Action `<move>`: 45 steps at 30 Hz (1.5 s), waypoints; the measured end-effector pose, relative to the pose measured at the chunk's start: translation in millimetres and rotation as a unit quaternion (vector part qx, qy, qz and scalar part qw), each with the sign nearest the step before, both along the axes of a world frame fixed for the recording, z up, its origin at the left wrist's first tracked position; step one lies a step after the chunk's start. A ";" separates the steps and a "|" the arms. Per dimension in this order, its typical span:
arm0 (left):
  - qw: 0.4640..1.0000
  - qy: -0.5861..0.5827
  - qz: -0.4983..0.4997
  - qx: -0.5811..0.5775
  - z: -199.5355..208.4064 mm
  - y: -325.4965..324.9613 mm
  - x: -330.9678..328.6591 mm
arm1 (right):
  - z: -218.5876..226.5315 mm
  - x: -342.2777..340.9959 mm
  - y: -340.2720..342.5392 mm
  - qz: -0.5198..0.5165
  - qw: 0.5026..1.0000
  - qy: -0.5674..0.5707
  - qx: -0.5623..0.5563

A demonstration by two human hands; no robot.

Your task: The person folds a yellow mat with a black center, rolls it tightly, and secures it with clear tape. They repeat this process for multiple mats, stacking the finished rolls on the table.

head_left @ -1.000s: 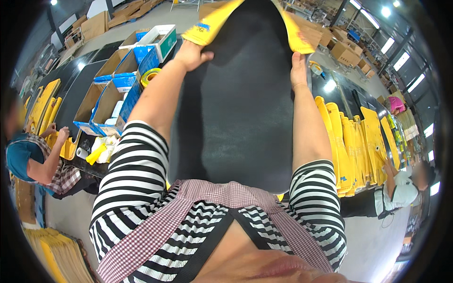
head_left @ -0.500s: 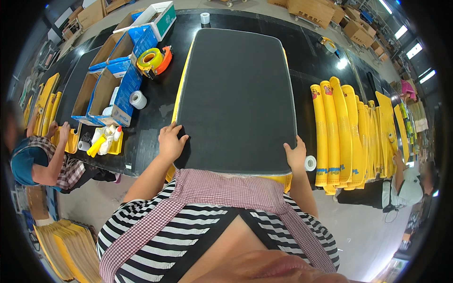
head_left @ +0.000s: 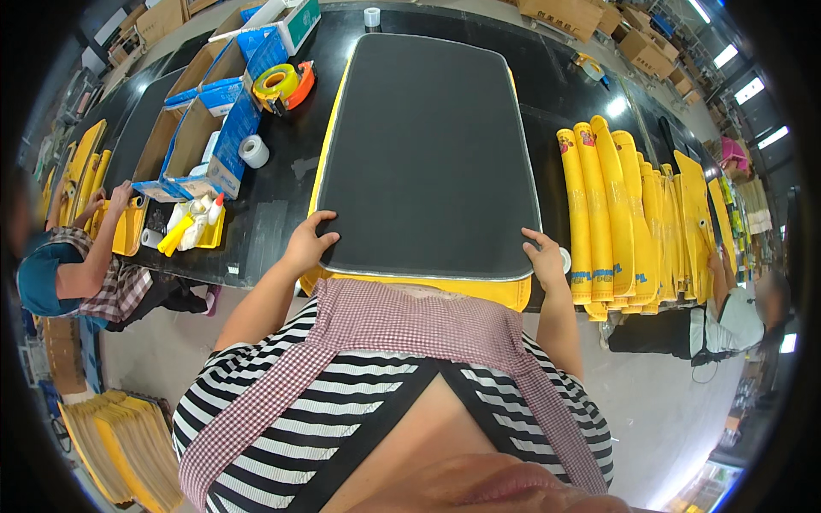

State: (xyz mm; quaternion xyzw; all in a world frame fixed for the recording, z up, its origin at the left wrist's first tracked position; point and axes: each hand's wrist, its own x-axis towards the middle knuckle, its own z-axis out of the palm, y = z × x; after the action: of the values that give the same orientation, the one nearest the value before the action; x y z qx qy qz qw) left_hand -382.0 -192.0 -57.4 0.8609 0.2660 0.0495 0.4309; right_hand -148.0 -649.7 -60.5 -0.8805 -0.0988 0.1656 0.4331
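Black mat [head_left: 432, 154] lies flat over yellow sheet [head_left: 506, 293] on the surface [head_left: 278, 154], left hand [head_left: 306, 245] and right hand [head_left: 548, 260] at its near side edges, thumbs and fingers spread, yellow rolls [head_left: 602, 214] off right.

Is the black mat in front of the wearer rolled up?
No, the black mat lies flat, the left hand and right hand at its opposite sides.

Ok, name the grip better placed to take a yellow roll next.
Likely the right grip: it's at the mat, on the side nearer the yellow rolls; the left grip is opposite.
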 end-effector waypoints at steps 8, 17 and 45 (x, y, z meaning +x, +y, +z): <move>0.998 0.020 0.021 -0.062 -11.2 6.8 -49.0 | -24.0 -57.7 -14.1 0.043 0.999 -0.016 0.019; 0.875 0.012 -0.077 -0.478 -14.5 19.0 -93.7 | -3.5 -87.8 -34.6 0.161 0.867 0.373 0.289; 0.923 -0.080 -0.273 0.259 -0.3 -79.4 17.0 | -13.9 -74.9 93.7 0.291 0.870 -0.384 -0.104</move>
State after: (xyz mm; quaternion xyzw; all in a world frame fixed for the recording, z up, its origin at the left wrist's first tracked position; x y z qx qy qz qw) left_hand -365.0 -271.4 -57.7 0.9749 -0.0365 0.0662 0.2094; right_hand -222.9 -555.9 -74.5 -0.8459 -0.4915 -0.0582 0.1990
